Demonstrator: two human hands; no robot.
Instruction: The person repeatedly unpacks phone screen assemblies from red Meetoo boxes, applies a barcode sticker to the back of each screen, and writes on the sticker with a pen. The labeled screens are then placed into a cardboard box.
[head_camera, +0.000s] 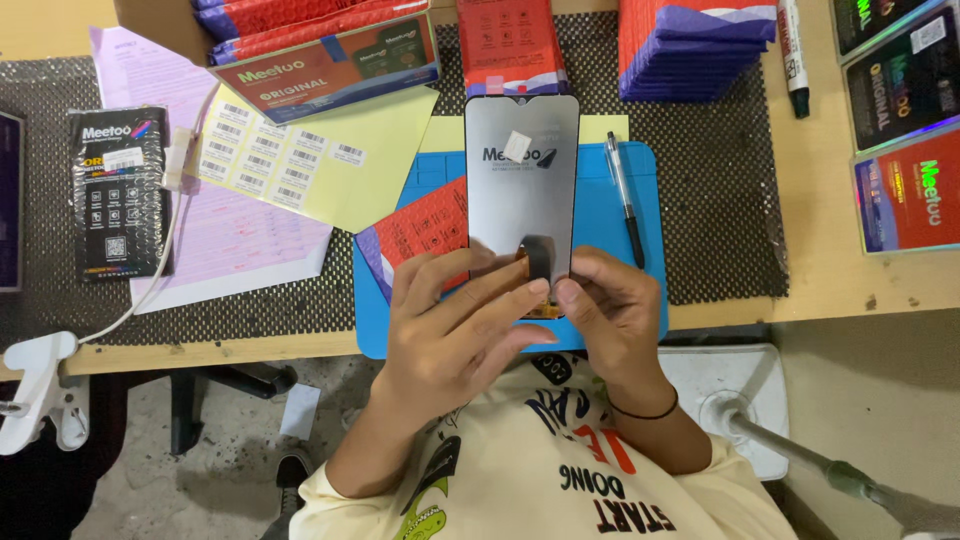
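Observation:
I hold a phone display panel (520, 190), a tall dark glossy rectangle with a small white sticker near its top, upright over a blue work mat (640, 290). My left hand (455, 325) grips its lower left edge, fingers reaching across the bottom. My right hand (612, 315) grips its lower right corner. A black-and-orange ribbon connector (538, 258) shows at the panel's bottom between my fingers. Under the panel, on the mat, lies a red-and-purple flat sleeve (420, 232).
A black pen (626, 198) lies on the mat's right. Yellow barcode label sheet (290, 160), pink paper (230, 240), a black bubble-wrapped pack (120, 190), an open carton of red sleeves (320, 50), purple-red stacks (690, 45), a marker (793, 55), boxed packs far right (905, 130).

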